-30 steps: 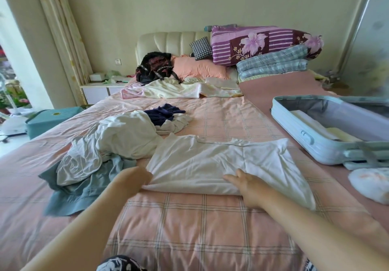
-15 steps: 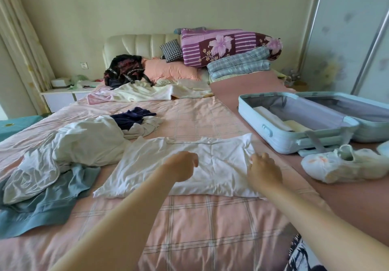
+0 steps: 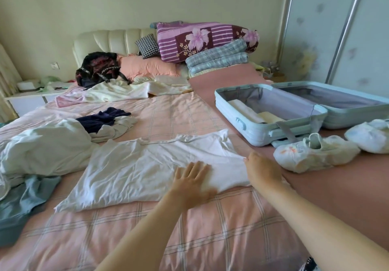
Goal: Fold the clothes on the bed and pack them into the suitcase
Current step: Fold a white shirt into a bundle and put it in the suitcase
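Observation:
A white T-shirt (image 3: 147, 165) lies spread flat across the pink checked bed (image 3: 189, 239). My left hand (image 3: 192, 181) presses flat on its near right part, fingers straight. My right hand (image 3: 263, 171) holds the shirt's right edge, fingers curled at the cloth. The light blue suitcase (image 3: 263, 131) lies open on the right side of the bed, with folded white and cream pieces inside. A heap of white, dark blue and teal clothes (image 3: 46, 144) sits to the left.
Two white bagged bundles (image 3: 315, 155) lie in front of the suitcase. Pillows, a black bag (image 3: 99, 68) and folded quilts (image 3: 202, 41) crowd the headboard. A nightstand (image 3: 31, 96) stands at the left, a sliding wardrobe door (image 3: 336, 28) at the right.
The view has swung right. My left hand went from a fist above the shirt to lying flat on it. My right hand shifted along the shirt's right edge.

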The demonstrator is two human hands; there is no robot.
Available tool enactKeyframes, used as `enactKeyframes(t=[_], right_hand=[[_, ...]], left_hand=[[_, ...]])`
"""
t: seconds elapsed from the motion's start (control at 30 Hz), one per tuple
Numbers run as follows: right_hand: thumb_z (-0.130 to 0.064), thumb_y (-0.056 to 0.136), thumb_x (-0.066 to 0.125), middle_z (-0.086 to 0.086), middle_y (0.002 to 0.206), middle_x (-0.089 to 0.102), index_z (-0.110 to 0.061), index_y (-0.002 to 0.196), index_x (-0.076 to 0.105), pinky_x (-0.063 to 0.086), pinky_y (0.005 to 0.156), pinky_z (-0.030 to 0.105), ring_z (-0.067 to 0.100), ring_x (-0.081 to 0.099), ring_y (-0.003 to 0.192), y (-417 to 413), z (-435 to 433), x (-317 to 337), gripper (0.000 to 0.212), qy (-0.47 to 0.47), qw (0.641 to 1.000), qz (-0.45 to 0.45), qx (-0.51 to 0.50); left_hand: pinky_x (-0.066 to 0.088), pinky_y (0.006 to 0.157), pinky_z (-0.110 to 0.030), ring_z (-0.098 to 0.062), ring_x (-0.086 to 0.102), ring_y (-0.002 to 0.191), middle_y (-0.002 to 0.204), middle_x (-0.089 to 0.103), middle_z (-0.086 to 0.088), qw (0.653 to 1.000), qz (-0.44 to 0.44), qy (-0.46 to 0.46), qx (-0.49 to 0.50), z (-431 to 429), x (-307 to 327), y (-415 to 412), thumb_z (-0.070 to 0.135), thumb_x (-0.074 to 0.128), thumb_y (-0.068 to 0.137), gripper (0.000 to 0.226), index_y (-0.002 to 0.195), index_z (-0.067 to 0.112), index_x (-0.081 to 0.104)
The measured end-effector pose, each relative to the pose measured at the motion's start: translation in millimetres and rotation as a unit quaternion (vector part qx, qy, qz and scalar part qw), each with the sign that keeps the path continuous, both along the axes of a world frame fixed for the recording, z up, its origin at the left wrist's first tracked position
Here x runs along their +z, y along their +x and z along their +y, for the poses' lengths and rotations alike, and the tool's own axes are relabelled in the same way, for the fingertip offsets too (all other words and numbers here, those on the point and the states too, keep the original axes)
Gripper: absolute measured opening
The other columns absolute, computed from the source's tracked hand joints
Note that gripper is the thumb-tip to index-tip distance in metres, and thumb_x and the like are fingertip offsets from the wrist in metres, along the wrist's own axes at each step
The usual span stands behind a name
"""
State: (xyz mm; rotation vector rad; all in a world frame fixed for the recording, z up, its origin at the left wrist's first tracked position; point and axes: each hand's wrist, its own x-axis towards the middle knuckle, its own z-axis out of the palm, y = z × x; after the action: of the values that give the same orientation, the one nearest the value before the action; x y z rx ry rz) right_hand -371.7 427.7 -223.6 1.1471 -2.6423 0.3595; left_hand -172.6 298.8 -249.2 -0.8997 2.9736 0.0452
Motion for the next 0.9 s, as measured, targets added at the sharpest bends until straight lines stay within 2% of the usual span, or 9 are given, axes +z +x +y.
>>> enactKeyframes(t=[0.13,0.3,0.37,0.43,0.53,0.6,0.7,0.8,0.9], right_hand=[[-0.032,0.098,0.051,0.008,0.101,0.066,-0.014,0.112,0.057,0.045,0.070,0.036,0.032,0.065,0.094,6,-5,-5,0.023,0.000,0.999,0.009,0.052],[-0.029,0.088,0.043,-0.003,0.106,0.066,-0.028,0.098,0.072,0.046,0.084,0.036,0.026,0.061,0.097,8,-6,4,0.030,0.019,0.974,0.005,0.226],[-0.027,0.090,0.044,-0.007,0.083,0.062,-0.024,0.074,0.062,0.039,0.079,0.031,0.023,0.057,0.086,10,-9,13,0.025,0.083,0.983,-0.045,0.158],[-0.029,0.092,0.043,-0.004,0.082,0.063,-0.022,0.072,0.056,0.041,0.079,0.031,0.022,0.056,0.083,5,-20,21,0.025,0.095,0.988,-0.041,0.118],[-0.032,0.094,0.041,0.003,0.096,0.068,-0.016,0.085,0.059,0.042,0.072,0.031,0.025,0.063,0.090,-6,-42,26,0.026,0.035,0.994,-0.061,0.087],[-0.029,0.099,0.039,0.004,0.104,0.066,-0.012,0.100,0.062,0.040,0.071,0.031,0.026,0.063,0.096,-15,-57,28,0.029,-0.022,0.994,-0.072,0.077],[-0.035,0.103,0.035,0.009,0.115,0.064,-0.011,0.113,0.059,0.045,0.081,0.036,0.030,0.061,0.106,-28,-89,30,0.035,-0.068,0.988,-0.128,0.048],[-0.043,0.104,0.030,0.012,0.127,0.063,-0.011,0.126,0.060,0.043,0.096,0.037,0.031,0.058,0.118,-43,-121,34,0.049,-0.022,0.988,-0.155,0.005],[-0.028,0.103,0.043,0.007,0.128,0.064,-0.017,0.125,0.061,0.039,0.094,0.030,0.026,0.058,0.122,-55,-143,34,0.031,0.048,0.990,-0.132,0.004]], left_hand=[[0.000,0.120,-0.058,-0.026,-0.008,0.152,0.166,-0.011,0.000,0.998,-0.034,-0.012,-0.042,-7,11,0,0.083,0.045,0.078,0.100,0.152,0.047,-0.012],[-0.005,0.121,-0.053,-0.019,-0.011,0.152,0.165,-0.007,0.010,0.996,0.023,0.022,-0.079,0,7,5,0.079,0.036,0.087,0.070,0.150,0.058,0.012],[0.006,0.121,-0.047,-0.013,0.008,0.151,0.164,0.015,0.015,0.992,0.083,0.073,-0.055,-1,9,5,0.077,0.032,0.088,0.055,0.140,0.058,0.040],[0.029,0.112,-0.038,-0.007,0.038,0.136,0.149,0.042,0.020,0.979,0.155,0.131,-0.005,-7,19,-2,0.068,0.039,0.093,0.042,0.110,0.048,0.071],[0.045,0.095,-0.032,-0.007,0.057,0.109,0.120,0.061,0.017,0.958,0.243,0.150,0.035,-20,33,-18,0.047,0.047,0.099,0.039,0.080,0.028,0.076],[0.045,0.094,-0.034,-0.012,0.059,0.105,0.112,0.063,0.013,0.964,0.250,0.086,0.024,-31,38,-29,0.036,0.048,0.100,0.029,0.091,0.026,0.073],[0.039,0.100,-0.034,-0.015,0.051,0.119,0.130,0.056,0.009,0.978,0.199,0.042,0.037,-54,40,-48,0.030,0.047,0.100,0.025,0.119,0.027,0.063],[0.033,0.107,-0.035,-0.018,0.044,0.129,0.141,0.049,0.006,0.983,0.174,0.015,0.055,-75,31,-67,0.031,0.044,0.101,0.032,0.130,0.026,0.053],[0.030,0.108,-0.035,-0.019,0.044,0.128,0.140,0.050,0.006,0.983,0.167,0.010,0.078,-92,20,-82,0.033,0.039,0.102,0.034,0.133,0.024,0.052]])
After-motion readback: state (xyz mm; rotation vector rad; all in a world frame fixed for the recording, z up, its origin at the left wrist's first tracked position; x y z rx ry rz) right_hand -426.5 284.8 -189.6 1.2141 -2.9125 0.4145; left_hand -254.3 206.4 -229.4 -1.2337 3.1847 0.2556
